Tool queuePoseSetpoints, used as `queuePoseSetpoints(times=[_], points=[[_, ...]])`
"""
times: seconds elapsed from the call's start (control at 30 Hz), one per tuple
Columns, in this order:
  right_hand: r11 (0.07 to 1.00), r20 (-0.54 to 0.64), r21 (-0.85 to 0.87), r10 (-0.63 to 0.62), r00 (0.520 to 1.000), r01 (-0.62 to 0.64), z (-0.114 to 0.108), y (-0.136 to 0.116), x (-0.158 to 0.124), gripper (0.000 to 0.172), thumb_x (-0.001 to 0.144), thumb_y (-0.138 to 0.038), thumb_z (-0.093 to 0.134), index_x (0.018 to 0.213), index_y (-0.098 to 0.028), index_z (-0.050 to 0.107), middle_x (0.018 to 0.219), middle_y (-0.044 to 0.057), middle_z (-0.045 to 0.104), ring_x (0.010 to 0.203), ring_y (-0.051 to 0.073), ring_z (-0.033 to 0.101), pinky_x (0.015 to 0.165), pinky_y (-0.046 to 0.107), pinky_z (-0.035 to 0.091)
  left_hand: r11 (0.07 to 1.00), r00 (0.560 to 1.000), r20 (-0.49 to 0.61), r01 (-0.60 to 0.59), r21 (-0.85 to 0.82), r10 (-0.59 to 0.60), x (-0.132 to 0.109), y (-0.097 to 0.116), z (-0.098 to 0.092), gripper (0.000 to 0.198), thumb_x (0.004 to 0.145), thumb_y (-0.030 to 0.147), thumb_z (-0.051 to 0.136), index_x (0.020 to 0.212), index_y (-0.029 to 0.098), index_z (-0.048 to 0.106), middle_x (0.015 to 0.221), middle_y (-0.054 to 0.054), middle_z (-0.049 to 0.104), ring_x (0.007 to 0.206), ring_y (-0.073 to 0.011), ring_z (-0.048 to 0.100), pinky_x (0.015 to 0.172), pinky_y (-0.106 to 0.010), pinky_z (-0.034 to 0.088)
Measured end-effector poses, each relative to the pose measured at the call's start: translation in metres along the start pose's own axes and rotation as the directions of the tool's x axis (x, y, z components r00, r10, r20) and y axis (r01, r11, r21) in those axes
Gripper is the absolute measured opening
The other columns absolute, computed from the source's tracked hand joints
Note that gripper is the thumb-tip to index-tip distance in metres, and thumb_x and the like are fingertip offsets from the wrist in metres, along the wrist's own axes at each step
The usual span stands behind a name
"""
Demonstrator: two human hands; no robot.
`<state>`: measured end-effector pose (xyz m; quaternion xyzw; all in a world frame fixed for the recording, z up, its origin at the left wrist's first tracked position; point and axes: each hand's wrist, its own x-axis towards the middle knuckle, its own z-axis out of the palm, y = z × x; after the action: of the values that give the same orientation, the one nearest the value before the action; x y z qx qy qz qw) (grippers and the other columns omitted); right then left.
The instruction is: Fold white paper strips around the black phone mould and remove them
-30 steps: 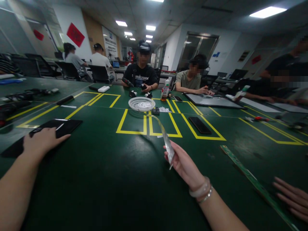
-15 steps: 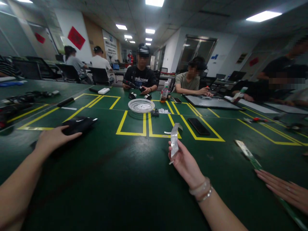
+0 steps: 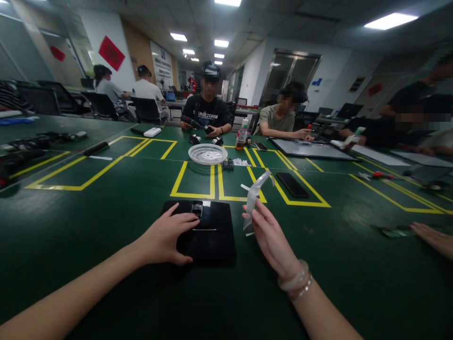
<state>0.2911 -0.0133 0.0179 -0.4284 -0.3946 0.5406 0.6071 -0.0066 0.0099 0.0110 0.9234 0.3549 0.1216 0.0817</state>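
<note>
My left hand lies spread and flat on the left part of a flat black panel that rests on the green table in front of me. A small dark part sits on the panel's far edge, just past my fingertips. My right hand is raised just right of the panel, palm turned in. Its fingers pinch the lower end of a curled clear plastic strip that arcs up and away from me.
A white round basket and a black phone lie beyond, among yellow floor-tape boxes on the table. Another person's hand rests at the right edge by a green strip. Several people sit across the table.
My left hand has dragged the black panel from the far left of the table to the middle, in front of me. The strip in my right hand has curled shorter. The co-worker's hand drew back right.
</note>
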Motion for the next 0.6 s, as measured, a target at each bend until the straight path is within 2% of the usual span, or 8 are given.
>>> queuePoseSetpoints(times=[0.1, 0.17, 0.23, 0.3, 0.4, 0.5, 0.53, 0.6], points=[[0.963, 0.128, -0.252, -0.067, 0.989, 0.097, -0.003, 0.006, 0.000, 0.053, 0.086, -0.044, 0.068, 0.137, -0.033, 0.056, 0.123, 0.004, 0.068, 0.107, 0.021, 0.064, 0.102, 0.043, 0.047, 1.000, 1.000, 0.012, -0.013, -0.024, 0.014, 0.001, -0.002, 0.007, 0.084, 0.069, 0.051, 0.082, 0.142, 0.021, 0.052, 0.145, -0.011, 0.048, 0.133, -0.0330, 0.046, 0.120, -0.059, 0.006], [0.872, 0.262, -0.436, -0.116, 0.958, 0.224, -0.005, 0.009, -0.002, 0.048, 0.092, -0.043, 0.060, 0.139, -0.034, 0.053, 0.126, 0.005, 0.066, 0.112, 0.022, 0.062, 0.107, 0.049, 0.042, 1.000, 1.000, 0.022, -0.015, -0.028, 0.015, 0.001, -0.005, 0.009, 0.085, 0.071, 0.049, 0.081, 0.143, 0.019, 0.050, 0.146, -0.012, 0.046, 0.134, -0.0338, 0.044, 0.119, -0.061, 0.007], [0.699, 0.406, -0.609, -0.132, 0.904, 0.376, -0.004, 0.008, -0.005, 0.044, 0.097, -0.037, 0.051, 0.141, -0.036, 0.050, 0.126, 0.004, 0.064, 0.119, 0.023, 0.058, 0.114, 0.057, 0.028, 0.999, 0.999, 0.012, -0.039, -0.011, 0.039, 0.001, -0.004, 0.010, 0.085, 0.072, 0.047, 0.081, 0.145, 0.019, 0.047, 0.147, -0.013, 0.045, 0.134, -0.0341, 0.044, 0.118, -0.062, 0.012], [0.462, 0.520, -0.732, -0.096, 0.849, 0.500, -0.001, 0.005, -0.010, 0.045, 0.100, -0.027, 0.043, 0.143, -0.041, 0.046, 0.124, 0.003, 0.063, 0.122, 0.022, 0.055, 0.116, 0.064, 0.012, 0.992, 0.991, -0.044, -0.125, 0.017, 0.126, -0.001, 0.002, 0.008, 0.079, 0.073, 0.045, 0.080, 0.142, 0.020, 0.050, 0.146, -0.013, 0.046, 0.132, -0.0339, 0.046, 0.116, -0.058, 0.025], [0.161, 0.627, -0.770, 0.005, 0.779, 0.618, 0.005, 0.002, -0.019, 0.054, 0.098, -0.014, 0.039, 0.144, -0.042, 0.043, 0.120, 0.003, 0.061, 0.115, 0.019, 0.057, 0.114, 0.066, 0.011, 0.935, 0.915, -0.190, -0.347, 0.076, 0.355, -0.006, 0.018, 0.004, 0.045, 0.082, 0.039, 0.073, 0.121, 0.019, 0.064, 0.125, -0.010, 0.063, 0.107, -0.0272, 0.063, 0.090, -0.040, 0.050], [-0.032, 0.670, -0.737, 0.099, 0.736, 0.675, 0.011, 0.002, -0.027, 0.056, 0.093, -0.010, 0.043, 0.137, -0.043, 0.051, 0.121, 0.004, 0.060, 0.112, 0.020, 0.057, 0.113, 0.067, 0.014, 0.860, 0.817, -0.270, -0.471, 0.197, 0.509, -0.011, 0.033, 0.001, 0.019, 0.093, 0.029, 0.060, 0.105, 0.015, 0.065, 0.083, -0.004, 0.067, 0.067, -0.0176, 0.061, 0.059, -0.030, 0.044], [-0.079, 0.672, -0.730, 0.106, 0.733, 0.679, 0.012, 0.002, -0.029, 0.055, 0.092, -0.010, 0.045, 0.135, -0.044, 0.054, 0.122, 0.004, 0.059, 0.114, 0.022, 0.055, 0.113, 0.067, 0.013, 0.851, 0.811, -0.268, -0.468, 0.239, 0.521, -0.011, 0.035, 0.001, 0.018, 0.094, 0.027, 0.058, 0.104, 0.015, 0.065, 0.077, -0.003, 0.064, 0.062, -0.0170, 0.057, 0.056, -0.030, 0.041], [-0.144, 0.669, -0.724, 0.091, 0.738, 0.674, 0.015, 0.003, -0.032, 0.053, 0.092, -0.012, 0.048, 0.133, -0.044, 0.055, 0.125, 0.005, 0.058, 0.120, 0.024, 0.052, 0.113, 0.068, 0.011, 0.864, 0.846, -0.236, -0.408, 0.295, 0.479, -0.009, 0.037, 0.003, 0.019, 0.093, 0.027, 0.059, 0.106, 0.015, 0.066, 0.077, -0.003, 0.062, 0.064, -0.0184, 0.056, 0.055, -0.031, 0.040]])
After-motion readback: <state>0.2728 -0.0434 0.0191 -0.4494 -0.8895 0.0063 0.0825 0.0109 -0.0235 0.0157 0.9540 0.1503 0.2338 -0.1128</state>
